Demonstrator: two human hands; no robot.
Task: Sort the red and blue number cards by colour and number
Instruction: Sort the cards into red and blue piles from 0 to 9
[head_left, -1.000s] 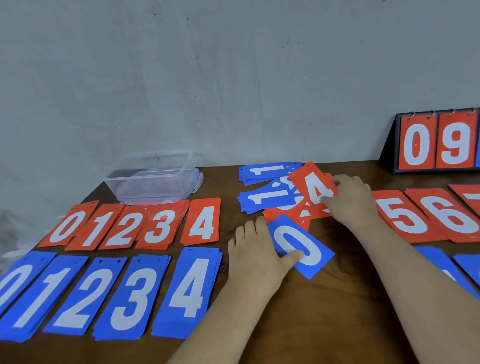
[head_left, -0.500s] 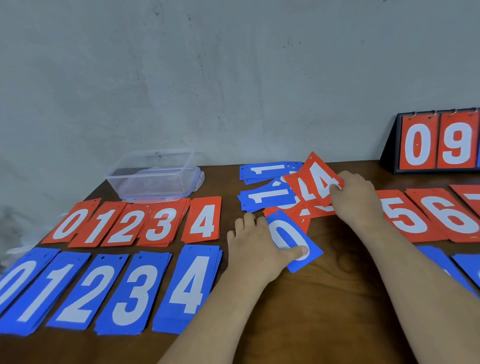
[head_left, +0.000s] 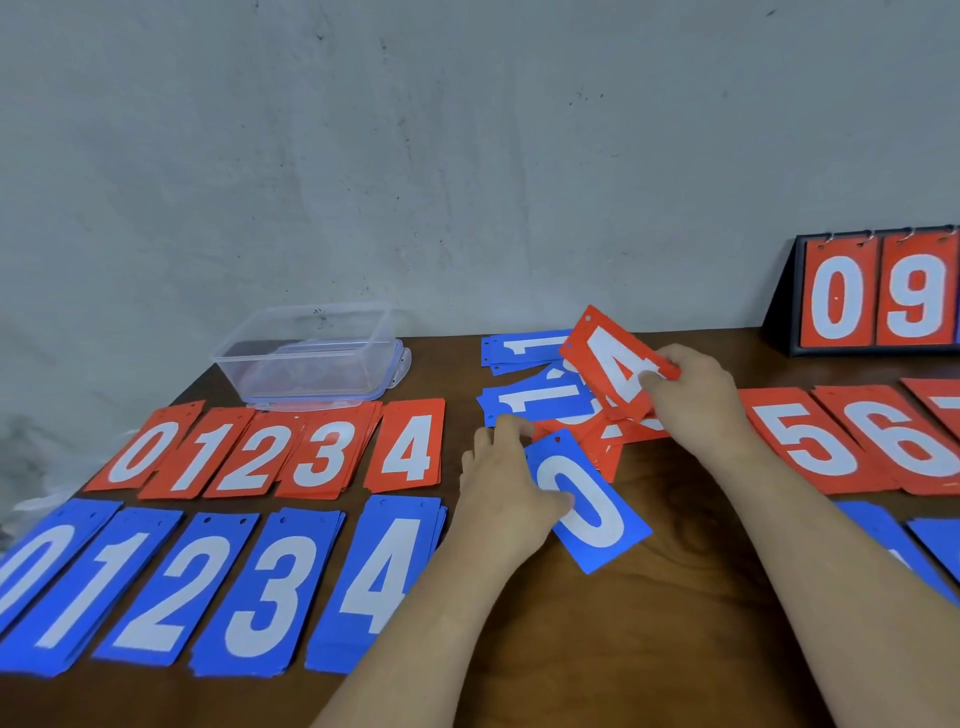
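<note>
Cards (head_left: 405, 447) on wood tbl (head_left: 649, 623), grey wall (head_left: 467, 156)

Bare-handed left grip (head_left: 506, 491), bare-handed right grip (head_left: 698, 402), left forearm (head_left: 415, 629) uncovered, right forearm (head_left: 831, 545) uncovered

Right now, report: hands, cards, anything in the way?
Right hand pinches red 4 card, tilted up. Left hand holds blue 0 card. Mixed pile between them.

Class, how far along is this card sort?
Looks done: the red piles 0 to 4, the blue piles 0 to 4, red 5 and 6 piles. In hand: right hand holds a red 4 card, left hand a blue 0 card. Left: the mixed heap.
</note>
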